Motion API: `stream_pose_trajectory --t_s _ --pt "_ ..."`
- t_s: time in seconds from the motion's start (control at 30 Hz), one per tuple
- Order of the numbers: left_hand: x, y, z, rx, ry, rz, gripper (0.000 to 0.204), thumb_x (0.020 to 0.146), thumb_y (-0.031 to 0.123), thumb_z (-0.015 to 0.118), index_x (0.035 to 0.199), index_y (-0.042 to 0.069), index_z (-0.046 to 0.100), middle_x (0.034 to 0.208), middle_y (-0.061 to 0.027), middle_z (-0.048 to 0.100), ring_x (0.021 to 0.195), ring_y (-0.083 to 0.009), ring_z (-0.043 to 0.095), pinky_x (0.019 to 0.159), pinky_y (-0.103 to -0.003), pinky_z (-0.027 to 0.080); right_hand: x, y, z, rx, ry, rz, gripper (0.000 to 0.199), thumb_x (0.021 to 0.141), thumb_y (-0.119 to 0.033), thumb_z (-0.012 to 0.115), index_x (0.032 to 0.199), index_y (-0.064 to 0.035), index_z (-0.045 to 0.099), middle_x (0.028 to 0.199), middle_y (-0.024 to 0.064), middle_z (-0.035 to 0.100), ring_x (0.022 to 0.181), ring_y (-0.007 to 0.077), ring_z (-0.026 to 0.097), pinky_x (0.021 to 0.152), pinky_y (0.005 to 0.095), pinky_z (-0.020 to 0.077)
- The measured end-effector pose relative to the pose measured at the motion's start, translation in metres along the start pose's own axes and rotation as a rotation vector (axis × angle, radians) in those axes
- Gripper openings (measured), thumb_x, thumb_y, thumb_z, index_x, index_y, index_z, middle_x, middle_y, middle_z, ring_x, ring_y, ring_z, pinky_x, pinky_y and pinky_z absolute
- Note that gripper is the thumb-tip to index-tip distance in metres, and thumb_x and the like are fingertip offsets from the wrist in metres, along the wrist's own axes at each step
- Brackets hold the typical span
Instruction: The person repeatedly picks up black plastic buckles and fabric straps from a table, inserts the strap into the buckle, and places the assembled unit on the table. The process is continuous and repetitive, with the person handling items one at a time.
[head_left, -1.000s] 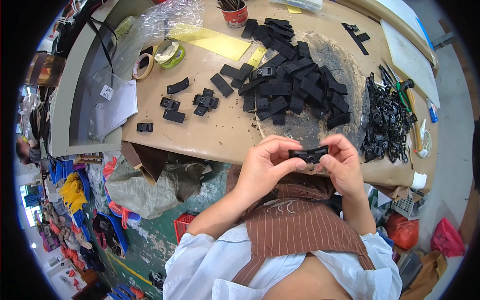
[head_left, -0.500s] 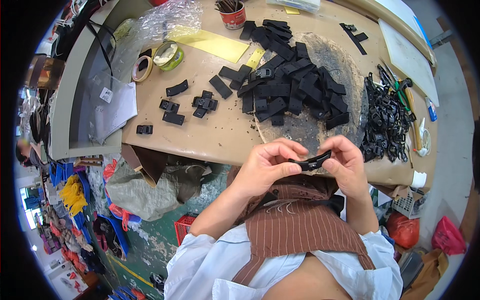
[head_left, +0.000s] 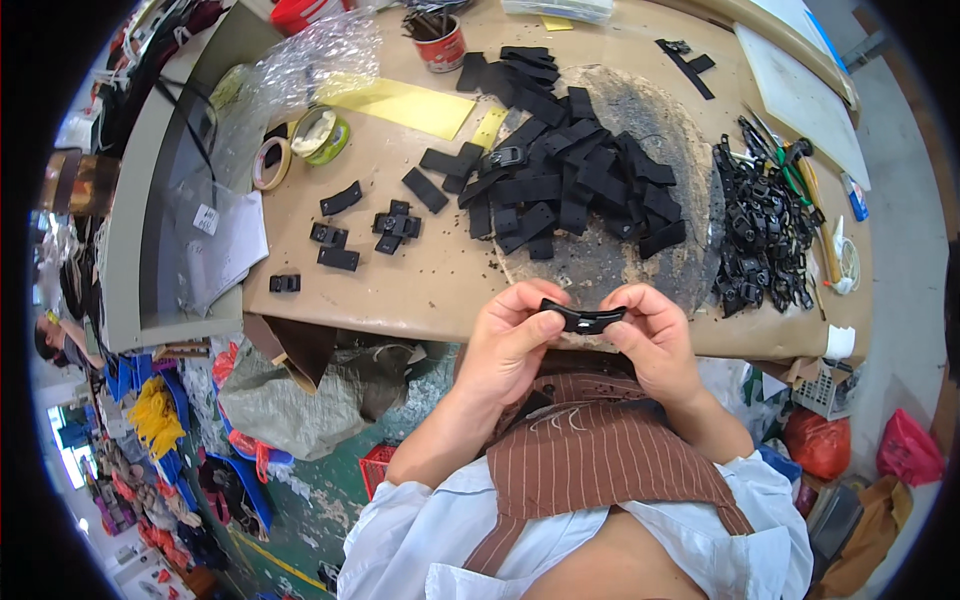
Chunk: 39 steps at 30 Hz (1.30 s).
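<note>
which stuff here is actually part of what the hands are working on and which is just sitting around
In the work:
- short black webbing strip, pinched between left hand and right hand
- heap of black webbing strips
- pile of black plastic buckles

Lying about:
- tape rolls
- yellow paper sheet
- red pen cup

a: item in hand?

b: one short black strap piece (head_left: pixel 583 318), flat webbing with a small black plastic buckle at its middle, a pale glint on the buckle.

a: pose?

b: held roughly level, its ends curving slightly upward. left hand (head_left: pixel 513 340) pinches the left end, right hand (head_left: pixel 655 340) pinches the right end, thumbs and forefingers closed on it.

a: location?

b: off the surface, just in front of the near edge of the brown workbench (head_left: pixel 430 285), above the striped apron.
</note>
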<state>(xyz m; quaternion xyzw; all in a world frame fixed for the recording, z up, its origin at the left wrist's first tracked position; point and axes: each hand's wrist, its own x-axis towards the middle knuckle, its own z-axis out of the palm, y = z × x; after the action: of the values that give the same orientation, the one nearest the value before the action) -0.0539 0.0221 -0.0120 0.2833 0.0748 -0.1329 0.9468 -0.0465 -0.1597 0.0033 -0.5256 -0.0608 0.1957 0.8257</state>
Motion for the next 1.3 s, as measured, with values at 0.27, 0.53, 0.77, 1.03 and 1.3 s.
stream_pose_trajectory --t_s 0.27,0.53,0.77,1.03,1.3 --pt "0.029 0.123 -0.104 0.875 0.661 0.367 0.027 0.080 0.009 0.068 0.103 0.002 0.057 0.106 -0.0107 0.059 0.066 -0.0096 0.058 0.059 -0.020 0.046 0.014 -0.053 -0.102 -1.130 0.575 -0.266 0.037 0.078 -0.006 0.065 0.113 -0.0032 0.055 0.101 0.0088 0.056 0.073 0.0129 0.055 0.067 0.0270 0.0462" --pt "0.028 0.108 -0.072 1.477 0.737 0.860 0.047 0.079 0.011 0.069 0.120 -0.001 0.048 0.113 -0.0115 0.049 0.076 -0.0142 0.059 0.064 -0.023 0.048 0.016 -0.066 -0.167 -1.488 0.672 -0.245 0.023 0.078 -0.012 0.067 0.099 -0.0026 0.062 0.085 0.0094 0.055 0.064 0.0179 0.051 0.061 0.0288 0.0447" --pt "0.012 0.010 -0.005 1.193 0.109 0.472 0.030 0.079 0.005 0.065 0.108 0.003 0.056 0.100 -0.0076 0.058 0.074 -0.0127 0.062 0.061 -0.022 0.049 0.015 -0.054 -0.194 -1.174 0.682 -0.112 0.028 0.081 -0.010 0.066 0.105 0.0007 0.059 0.076 -0.0017 0.050 0.068 0.0063 0.046 0.061 0.0197 0.0403" --pt "0.009 -0.019 0.007 1.011 -0.139 0.126 0.023 0.084 0.007 0.062 0.107 0.003 0.057 0.096 -0.0058 0.062 0.080 -0.0092 0.060 0.066 -0.022 0.048 0.003 -0.059 -0.174 -0.721 0.620 -0.140 0.021 0.079 -0.003 0.068 0.098 -0.0027 0.059 0.086 -0.0019 0.056 0.077 0.0044 0.051 0.070 0.0162 0.0403" --pt "0.029 -0.026 0.009 0.198 -0.036 -0.382 0.043 0.092 0.025 0.054 0.125 -0.001 0.044 0.107 -0.0116 0.061 0.089 -0.0157 0.061 0.074 -0.029 0.052 0.013 -0.051 -0.047 -1.100 0.419 -0.387 0.015 0.070 0.002 0.068 0.083 -0.0030 0.063 0.083 0.0044 0.062 0.075 0.0116 0.058 0.067 0.0237 0.0450"
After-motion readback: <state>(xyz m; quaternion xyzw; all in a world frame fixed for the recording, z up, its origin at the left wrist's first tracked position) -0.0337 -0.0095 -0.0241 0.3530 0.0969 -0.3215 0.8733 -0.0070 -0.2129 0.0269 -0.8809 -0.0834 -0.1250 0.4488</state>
